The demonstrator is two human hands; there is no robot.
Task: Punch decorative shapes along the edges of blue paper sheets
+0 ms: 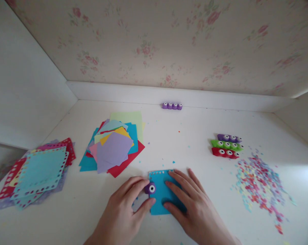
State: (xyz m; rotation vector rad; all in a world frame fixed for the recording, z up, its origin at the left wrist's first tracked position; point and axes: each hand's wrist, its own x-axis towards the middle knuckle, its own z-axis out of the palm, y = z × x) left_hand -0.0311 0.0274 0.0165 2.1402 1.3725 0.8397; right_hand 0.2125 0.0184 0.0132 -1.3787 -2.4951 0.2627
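A square of blue paper [160, 206] lies on the white tabletop in front of me, with a row of small punched holes along its top edge. My left hand [124, 206] grips a small purple paper punch [150, 188] with a white button, set on the paper's left edge. Its thumb rests by that edge, below the punch. My right hand [196, 202] lies with spread fingers over the right part of the sheet, hiding that side. Small blue bits lie under my left hand, partly covered.
Uncut coloured paper sheets [115, 149] are piled back left; punched sheets [43, 173] lie farther left. Purple punches [172, 106] stand by the back wall. At right are rows of purple, green and red punches [226, 145] and a heap of paper confetti [261, 183].
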